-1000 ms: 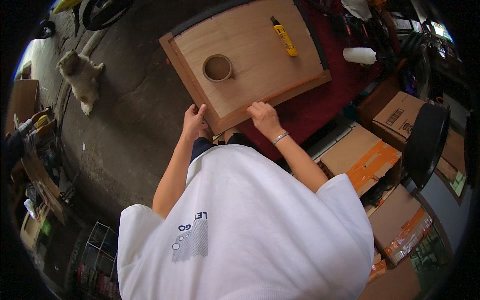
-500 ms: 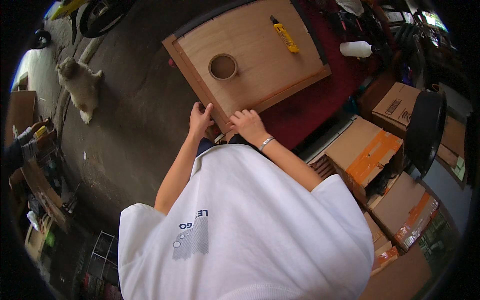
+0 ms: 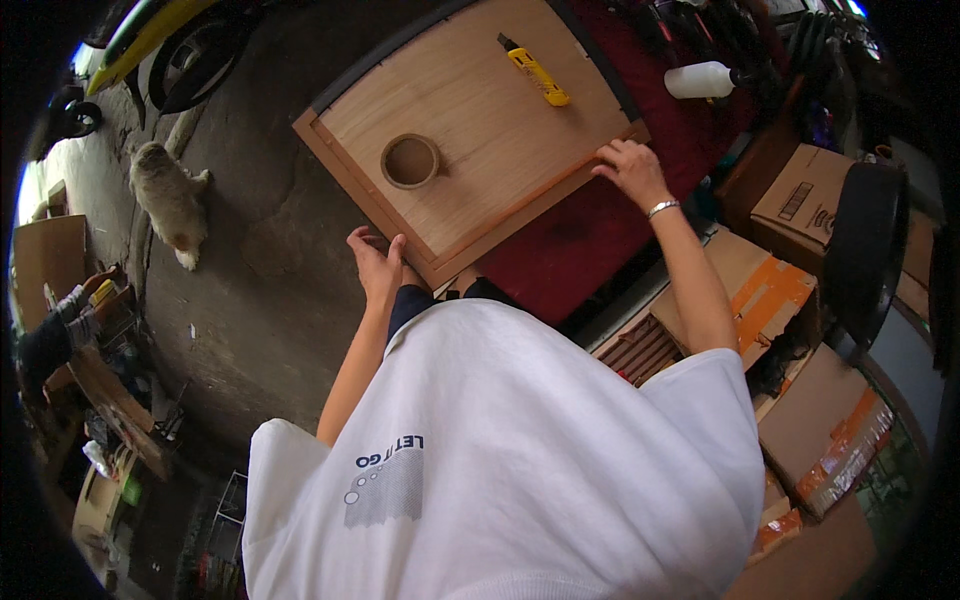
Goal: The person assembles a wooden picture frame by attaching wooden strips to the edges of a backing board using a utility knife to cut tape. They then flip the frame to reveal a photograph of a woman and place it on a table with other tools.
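Observation:
A shallow wooden panel with a raised rim [image 3: 480,90] lies tilted in front of me, with brown tape [image 3: 520,205] along its near edge. My right hand [image 3: 634,172] rests on that edge close to the right corner, fingers loosely bent and apart. Beside the panel's left edge, by the near corner, is my left hand [image 3: 378,262], thumb and fingers apart; I cannot tell whether it touches the rim. On the panel sit a roll of brown tape [image 3: 410,162] at the left and a yellow utility knife [image 3: 538,74] at the far right.
A dark red surface [image 3: 560,260] lies under the panel. To the right are a white bottle [image 3: 698,80], cardboard boxes [image 3: 800,195] and a black curved object [image 3: 865,260]. A light-furred dog [image 3: 168,200] is on the floor at left, near a wheel [image 3: 205,60].
My right hand has slid along the near edge from the near corner to the right corner. My left hand has shifted slightly left and down in view, and the view itself has moved a little.

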### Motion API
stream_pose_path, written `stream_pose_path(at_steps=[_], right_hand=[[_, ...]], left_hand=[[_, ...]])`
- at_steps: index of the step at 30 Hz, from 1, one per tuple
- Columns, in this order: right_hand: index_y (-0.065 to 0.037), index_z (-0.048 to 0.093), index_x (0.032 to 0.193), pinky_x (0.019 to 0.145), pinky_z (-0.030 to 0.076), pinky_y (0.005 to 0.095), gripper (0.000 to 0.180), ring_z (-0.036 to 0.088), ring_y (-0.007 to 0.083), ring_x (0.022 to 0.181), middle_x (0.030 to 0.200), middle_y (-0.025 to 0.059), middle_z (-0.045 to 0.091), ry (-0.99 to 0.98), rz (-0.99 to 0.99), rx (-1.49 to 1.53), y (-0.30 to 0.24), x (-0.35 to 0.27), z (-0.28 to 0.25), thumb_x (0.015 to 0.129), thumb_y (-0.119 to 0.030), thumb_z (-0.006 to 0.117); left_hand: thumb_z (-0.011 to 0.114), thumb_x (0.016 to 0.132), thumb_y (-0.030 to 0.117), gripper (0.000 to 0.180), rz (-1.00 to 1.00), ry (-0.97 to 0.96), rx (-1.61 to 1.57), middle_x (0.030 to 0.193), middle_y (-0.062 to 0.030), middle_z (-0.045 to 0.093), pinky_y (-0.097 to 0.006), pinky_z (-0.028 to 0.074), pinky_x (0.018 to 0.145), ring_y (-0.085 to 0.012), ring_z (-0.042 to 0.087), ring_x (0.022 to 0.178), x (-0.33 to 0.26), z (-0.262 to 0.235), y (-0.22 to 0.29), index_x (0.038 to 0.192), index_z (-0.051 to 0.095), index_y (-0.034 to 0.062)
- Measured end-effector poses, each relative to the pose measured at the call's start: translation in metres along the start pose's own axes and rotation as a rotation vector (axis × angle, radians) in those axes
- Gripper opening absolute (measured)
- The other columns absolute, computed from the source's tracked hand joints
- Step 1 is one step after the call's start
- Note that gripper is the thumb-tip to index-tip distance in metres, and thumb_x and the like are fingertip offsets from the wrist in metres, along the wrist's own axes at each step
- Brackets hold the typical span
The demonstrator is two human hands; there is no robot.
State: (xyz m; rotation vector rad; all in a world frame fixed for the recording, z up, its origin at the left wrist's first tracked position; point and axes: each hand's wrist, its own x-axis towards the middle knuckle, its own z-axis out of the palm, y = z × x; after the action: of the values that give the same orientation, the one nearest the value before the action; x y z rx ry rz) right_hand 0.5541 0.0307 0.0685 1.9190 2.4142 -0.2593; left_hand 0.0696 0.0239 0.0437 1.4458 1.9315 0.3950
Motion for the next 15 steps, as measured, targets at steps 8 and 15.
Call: stream_pose_path(at_steps=[8, 15], right_hand=[[-0.014, 0.066, 0.11, 0.079, 0.054, 0.0405, 0.035, 0.063, 0.0244, 0.095, 0.106, 0.0057, 0.062, -0.035, 0.082, -0.04, 0.071, 0.001, -0.012, 0.09, -0.042, 0.069], [-0.011, 0.064, 0.118, 0.087, 0.053, 0.0417, 0.038, 0.059, 0.0261, 0.099, 0.112, 0.0081, 0.056, 0.346, 0.066, 0.219, 0.039, -0.004, 0.007, 0.092, -0.038, 0.071]], left_hand=[[0.078, 0.084, 0.018, 0.04, 0.606, -0.022, 0.149, 0.115, -0.0163, 0.059, -0.047, 0.044, 0.094, -0.0366, 0.056, 0.108, -0.034, 0.038, 0.049, 0.113, 0.055, 0.0039], [0.076, 0.084, 0.02, 0.067, 0.793, -0.364, 0.163, 0.158, -0.0156, 0.036, -0.052, 0.027, 0.121, -0.0379, 0.029, 0.148, -0.001, 0.104, 0.139, 0.142, 0.044, 0.0085]])
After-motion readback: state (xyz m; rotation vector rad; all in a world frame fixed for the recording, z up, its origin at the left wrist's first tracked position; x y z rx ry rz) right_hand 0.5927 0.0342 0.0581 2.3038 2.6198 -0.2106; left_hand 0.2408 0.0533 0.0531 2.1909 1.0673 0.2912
